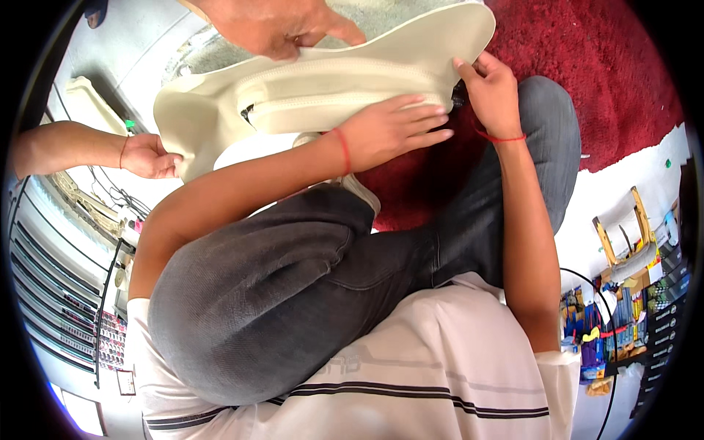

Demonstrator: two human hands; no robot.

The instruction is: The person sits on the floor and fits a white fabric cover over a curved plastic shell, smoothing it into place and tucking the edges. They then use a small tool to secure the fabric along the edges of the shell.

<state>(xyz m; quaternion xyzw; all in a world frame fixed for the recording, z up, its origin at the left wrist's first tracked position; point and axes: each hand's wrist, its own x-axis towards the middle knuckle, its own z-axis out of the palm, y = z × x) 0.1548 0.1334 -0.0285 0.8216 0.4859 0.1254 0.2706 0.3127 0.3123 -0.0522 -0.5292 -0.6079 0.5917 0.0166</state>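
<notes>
A cream, leather-like upholstery cover (345, 77) with stitched seams and a raised middle section stretches across the upper part of the head view. My left hand (392, 136) lies flat against its lower edge, fingers stretched out and slightly apart. At the cover's right end, my right hand (490, 88) pinches the edge between thumb and fingers. Another person's hand (282, 29) presses on the far edge from above. That person's other hand (150, 155) grips the left corner. A small dark piece (248, 111) shows at the left of the raised section.
A dark red rug (587, 66) spreads behind the cover. My grey-trousered legs (264, 286) are folded below it. Another cream panel (95, 103) lies at the upper left. Racks (59, 293) stand at the left, and a wooden-legged stool (627, 242) and shelved goods at the right.
</notes>
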